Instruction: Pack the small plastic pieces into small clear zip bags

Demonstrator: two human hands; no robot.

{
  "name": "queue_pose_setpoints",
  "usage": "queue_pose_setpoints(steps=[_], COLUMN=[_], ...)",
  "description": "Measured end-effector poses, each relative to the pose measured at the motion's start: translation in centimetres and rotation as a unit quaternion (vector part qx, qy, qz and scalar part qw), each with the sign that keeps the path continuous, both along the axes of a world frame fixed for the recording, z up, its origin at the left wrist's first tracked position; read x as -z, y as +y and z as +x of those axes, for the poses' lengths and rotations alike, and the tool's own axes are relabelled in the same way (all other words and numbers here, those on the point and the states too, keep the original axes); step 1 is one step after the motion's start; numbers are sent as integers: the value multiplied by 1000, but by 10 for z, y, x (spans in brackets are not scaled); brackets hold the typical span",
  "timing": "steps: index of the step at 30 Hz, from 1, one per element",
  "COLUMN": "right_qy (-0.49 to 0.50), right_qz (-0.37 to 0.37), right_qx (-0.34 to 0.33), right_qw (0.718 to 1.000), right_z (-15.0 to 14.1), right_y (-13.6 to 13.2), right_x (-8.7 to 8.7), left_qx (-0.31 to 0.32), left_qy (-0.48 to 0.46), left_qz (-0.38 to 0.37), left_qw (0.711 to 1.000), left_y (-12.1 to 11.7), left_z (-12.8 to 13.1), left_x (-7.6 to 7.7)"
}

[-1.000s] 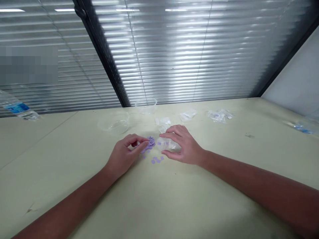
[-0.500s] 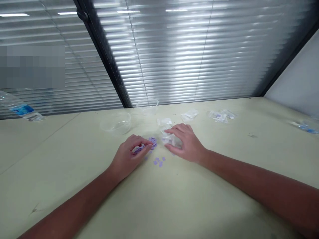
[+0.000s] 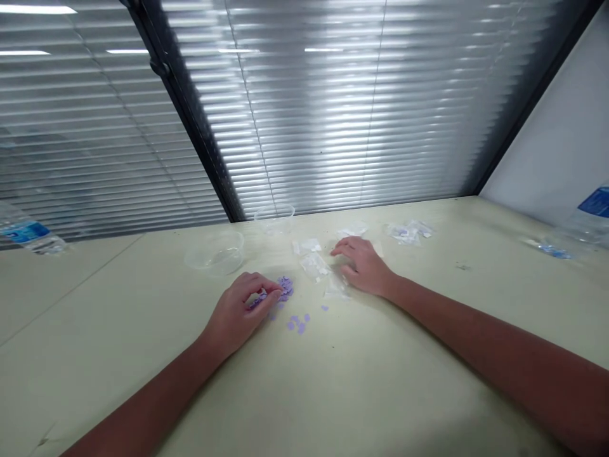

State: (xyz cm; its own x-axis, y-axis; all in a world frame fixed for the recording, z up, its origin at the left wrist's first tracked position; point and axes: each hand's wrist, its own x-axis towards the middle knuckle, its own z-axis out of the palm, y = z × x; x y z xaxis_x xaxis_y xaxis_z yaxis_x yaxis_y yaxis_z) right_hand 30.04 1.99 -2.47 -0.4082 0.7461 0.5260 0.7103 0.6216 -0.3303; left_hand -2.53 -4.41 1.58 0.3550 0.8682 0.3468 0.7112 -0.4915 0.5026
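Observation:
A small heap of lilac paper-like pieces [image 3: 285,287] lies on the pale table [image 3: 333,381], with several loose ones [image 3: 297,324] scattered just below it. My left hand [image 3: 240,311] is curled over the heap's left side, its fingers pinching some lilac pieces. My right hand [image 3: 362,266] rests palm down farther right, fingers spread and holding nothing. Beside its fingertips and heel lie crumpled clear plastic bags [image 3: 314,266].
Two clear plastic bowls [image 3: 214,254] stand beyond my hands. More small plastic bags [image 3: 408,232] lie near the far edge by the window blinds [image 3: 333,108]. Water bottles lie at the far left [image 3: 28,236] and far right [image 3: 594,209].
My right hand has slid away from the crumpled bag, up and to the right, and no longer covers it. My left hand stays at the lilac heap. The view has tilted slightly.

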Motion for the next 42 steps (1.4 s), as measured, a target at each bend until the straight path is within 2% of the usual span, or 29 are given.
queue_pose_setpoints(steps=[2, 4, 11, 17, 20, 25, 30, 33, 35, 36, 40, 42], right_qy=[-17, -25, -19, -12, -3, 13, 44, 2, -25, -40, -107, -119], right_qz=[10, 24, 3, -3, -10, -5, 48, 33, 13, 6, -11, -16], right_qx=[-82, -112, -87, -160, -167, -96, 72, 169, 208, 201, 38, -4], right_qw=[996, 993, 996, 987, 986, 995, 995, 985, 978, 979, 994, 993], right_z=[-6, -12, -22, -21, -22, -25, -19, -7, 4, 10, 29, 32], right_y=[-6, -12, -19, -17, -17, -18, -12, -2, 5, 8, 17, 18], right_x=[-3, -4, -3, -5, -5, -6, -6, -3, -1, 0, -3, -6], left_qx=[3, 4, 13, 35, 30, 17, 26, 29, 28, 28, 33, 33], left_qy=[-3, -6, -2, 10, 14, 19, 23, 18, 14, 13, 16, 20], left_qz=[5, -3, -18, -21, -31, -30, -29, -27, -24, -22, -14, -16], left_qw=[1000, 1000, 1000, 999, 999, 999, 999, 999, 999, 999, 999, 999], left_y=[0, 1, 1, 1, 2, 4, 6, 6, 5, 4, 2, 2], left_z=[1, 1, -1, -1, -2, -5, -6, -5, -5, -4, -3, -2], left_x=[0, 1, 2, 0, 1, 2, 4, 5, 4, 3, 1, 1])
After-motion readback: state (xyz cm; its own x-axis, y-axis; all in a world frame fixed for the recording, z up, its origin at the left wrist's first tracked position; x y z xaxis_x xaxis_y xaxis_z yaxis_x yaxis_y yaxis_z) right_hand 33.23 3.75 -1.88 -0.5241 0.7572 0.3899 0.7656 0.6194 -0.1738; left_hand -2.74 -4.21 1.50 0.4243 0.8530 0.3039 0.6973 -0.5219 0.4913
